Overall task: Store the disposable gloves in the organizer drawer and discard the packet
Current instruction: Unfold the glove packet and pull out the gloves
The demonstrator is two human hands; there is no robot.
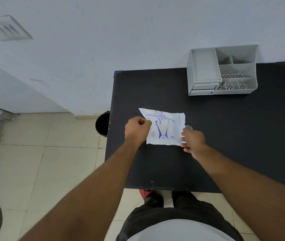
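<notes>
A white glove packet (164, 128) with blue print lies on the black table (233, 145), slightly lifted at its left. My left hand (137, 129) pinches the packet's left edge. At the packet's right edge my right hand (193, 140) grips it, with a bit of clear plastic showing above the fingers. The grey organizer (222, 70) stands at the table's far right; its two small drawers (203, 88) at the lower left front look closed. The gloves themselves are hidden inside the packet.
A black bin (102, 124) stands on the tiled floor just off the table's left edge. A white wall runs behind the table. My legs and a red shoe (145, 193) show below the table's near edge.
</notes>
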